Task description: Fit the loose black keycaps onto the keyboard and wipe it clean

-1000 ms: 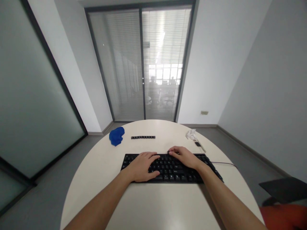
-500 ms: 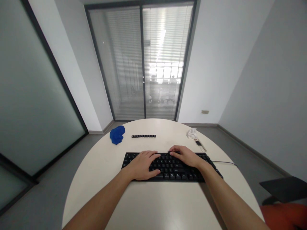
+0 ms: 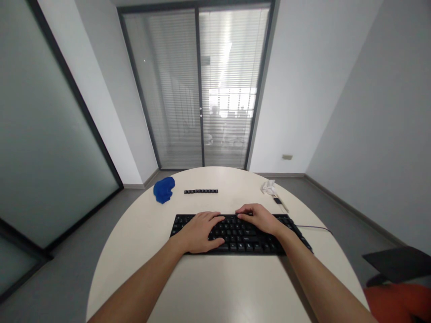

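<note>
A black keyboard (image 3: 235, 246) lies flat on the round table. My left hand (image 3: 200, 232) rests across its left part, palm down, with the fingers spread and the thumb apart. At the keyboard's back edge, my right hand (image 3: 257, 217) is closed in a pinch, thumb against forefinger, on a small black keycap (image 3: 237, 214); the fingers partly hide it. Beyond the keyboard, several black keycaps (image 3: 201, 191) stand in a straight row on the table.
A crumpled blue cloth (image 3: 164, 189) lies at the table's (image 3: 222, 287) far left. Toward the right edge are a crumpled white tissue (image 3: 268, 187) and a slim tool with a black part (image 3: 277, 200). The keyboard's cable (image 3: 313, 227) runs off rightward. A red-seated chair (image 3: 397, 300) stands at lower right.
The whole view has shifted very slightly. Both hands keep their places on the keyboard, and my right hand's pinch at the back edge looks nearly the same.
</note>
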Motion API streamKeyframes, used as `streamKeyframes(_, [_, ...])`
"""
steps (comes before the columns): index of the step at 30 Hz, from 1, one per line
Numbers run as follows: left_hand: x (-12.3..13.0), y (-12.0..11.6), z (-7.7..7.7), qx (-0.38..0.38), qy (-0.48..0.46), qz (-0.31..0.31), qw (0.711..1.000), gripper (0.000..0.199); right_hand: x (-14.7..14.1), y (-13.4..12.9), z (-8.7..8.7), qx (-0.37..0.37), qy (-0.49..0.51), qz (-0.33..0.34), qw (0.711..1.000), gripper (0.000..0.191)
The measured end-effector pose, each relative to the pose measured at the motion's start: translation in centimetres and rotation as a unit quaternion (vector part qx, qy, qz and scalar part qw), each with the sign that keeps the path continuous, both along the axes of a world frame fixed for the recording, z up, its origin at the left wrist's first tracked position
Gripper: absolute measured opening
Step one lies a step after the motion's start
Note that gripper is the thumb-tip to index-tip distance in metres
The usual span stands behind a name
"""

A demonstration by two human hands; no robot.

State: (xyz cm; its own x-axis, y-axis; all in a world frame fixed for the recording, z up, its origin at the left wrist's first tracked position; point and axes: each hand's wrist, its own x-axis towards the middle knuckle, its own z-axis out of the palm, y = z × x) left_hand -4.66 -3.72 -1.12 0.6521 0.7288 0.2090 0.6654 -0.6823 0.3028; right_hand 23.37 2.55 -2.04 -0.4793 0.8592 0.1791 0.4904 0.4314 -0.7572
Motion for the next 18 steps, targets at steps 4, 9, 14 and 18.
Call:
streamKeyframes(4, [0.00,0.00,0.02,-0.001,-0.002,0.000,1.000,0.064,-0.01,-0.04,0.08,-0.002,-0.003,-0.007,1.000,0.030])
streamKeyframes(9, [0.03,-0.04,0.09,0.003,0.006,0.002,1.000,0.065,-0.14,-0.10,0.21,0.000,-0.020,-0.014,1.000,0.028])
streamKeyframes(14, [0.00,0.00,0.06,0.007,0.009,0.001,1.000,0.065,-0.14,-0.06,0.20,0.012,-0.035,-0.012,0.999,0.028])
streamKeyframes(18, [0.06,-0.04,0.16,0.004,0.008,0.002,1.000,0.065,-0.09,0.00,0.18,0.029,-0.028,-0.005,0.999,0.026])
